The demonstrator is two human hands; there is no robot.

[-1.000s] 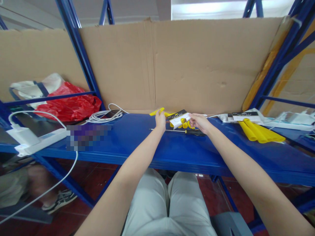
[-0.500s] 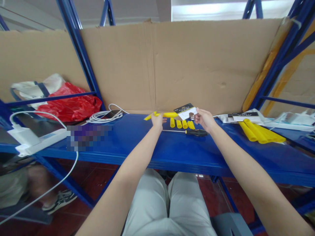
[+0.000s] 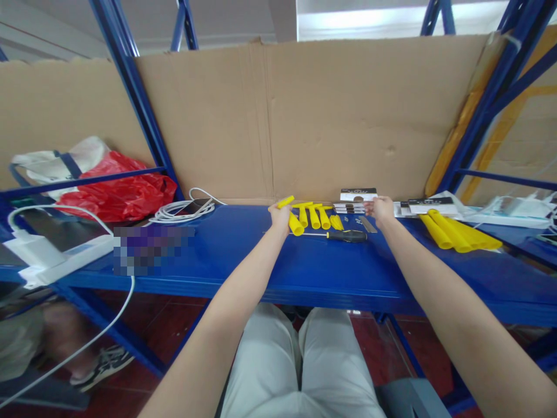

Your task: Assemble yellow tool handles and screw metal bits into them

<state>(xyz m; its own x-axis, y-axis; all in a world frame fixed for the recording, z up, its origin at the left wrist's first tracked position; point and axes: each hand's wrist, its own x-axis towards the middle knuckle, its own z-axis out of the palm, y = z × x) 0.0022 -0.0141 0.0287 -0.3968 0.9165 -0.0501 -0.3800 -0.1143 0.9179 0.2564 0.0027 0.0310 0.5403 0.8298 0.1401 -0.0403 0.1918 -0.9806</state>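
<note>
Your left hand [image 3: 279,216] looks pinched on a yellow piece [image 3: 286,201] toward the counter's [image 3: 313,264] back edge; can't tell if your right hand [image 3: 382,210] has the black-and-white card [image 3: 357,194] back there or just hovers by it. Careful: a low left wrist could snag the screwdriver [image 3: 347,235] and roll it toward the front edge.

Workshop: blue racking [image 3: 147,116], screwdriver [image 3: 347,235]

Yellow tools [image 3: 314,217], black-and-white card [image 3: 358,195], black-and-yellow screwdriver handle [image 3: 347,235], blue tabletop [image 3: 243,255]
</note>
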